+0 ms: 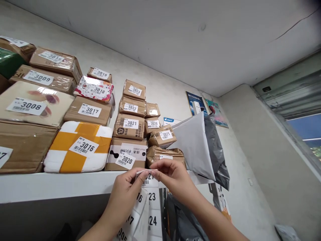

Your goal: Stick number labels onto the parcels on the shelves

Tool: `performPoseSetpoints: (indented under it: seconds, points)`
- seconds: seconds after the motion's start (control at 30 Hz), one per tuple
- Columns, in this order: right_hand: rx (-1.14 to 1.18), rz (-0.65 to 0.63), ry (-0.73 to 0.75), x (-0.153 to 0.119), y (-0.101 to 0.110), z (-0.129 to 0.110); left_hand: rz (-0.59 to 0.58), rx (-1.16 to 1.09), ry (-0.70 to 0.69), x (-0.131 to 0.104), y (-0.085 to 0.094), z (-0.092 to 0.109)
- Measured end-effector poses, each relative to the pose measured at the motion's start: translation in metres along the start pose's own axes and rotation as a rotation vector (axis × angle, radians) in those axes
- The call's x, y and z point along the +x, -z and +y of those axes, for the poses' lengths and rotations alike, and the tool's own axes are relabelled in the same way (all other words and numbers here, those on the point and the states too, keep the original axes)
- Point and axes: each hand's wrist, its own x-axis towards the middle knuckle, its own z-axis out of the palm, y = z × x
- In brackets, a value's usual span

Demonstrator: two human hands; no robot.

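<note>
My left hand [126, 192] pinches the top of a hanging strip of numbered white labels [154, 201] in front of the shelf edge. My right hand [173, 175] meets it there, thumb and forefinger closed on the same top edge of the strip. More label strips with large black numbers hang below my left hand. Just behind the hands, a brown wrapped parcel [155, 154] with a white label sits on the shelf, its lower part hidden by my right hand. Beside it stands the box labelled 3020 [114, 150].
The white shelf [62, 184] bears stacked labelled parcels, among them an orange-and-white one [57, 147] at left. A grey-white bag [192, 144] and a dark bag [217, 147] lean at the shelf's right end. Dark bags [188, 221] lie below.
</note>
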Motion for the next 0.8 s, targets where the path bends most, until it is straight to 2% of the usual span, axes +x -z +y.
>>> performPoseSetpoints:
  seconds: [0.2, 0.33, 0.5, 0.6, 0.7, 0.8]
  points:
    - [0.027, 0.103, 0.021, 0.000, 0.000, 0.008, -0.031, -0.206, 0.164, -0.006, -0.004, -0.004]
    - [0.012, 0.065, -0.006, -0.002, -0.004, 0.010, -0.013, -0.150, 0.137, -0.008, -0.002, -0.007]
    - [0.010, 0.148, 0.112, -0.007, -0.015, 0.009, 0.100, -0.087, 0.115, -0.007, -0.002, -0.005]
    - [-0.022, 0.189, 0.160, -0.008, -0.018, 0.010, 0.136, -0.135, 0.164, -0.008, -0.002, -0.002]
    - [-0.023, 0.238, 0.175, -0.007, -0.017, 0.011, -0.009, -0.293, 0.234, -0.008, 0.001, 0.000]
    - [-0.016, 0.272, 0.189, -0.005, -0.015, 0.010, -0.111, -0.326, 0.205, -0.006, 0.004, 0.000]
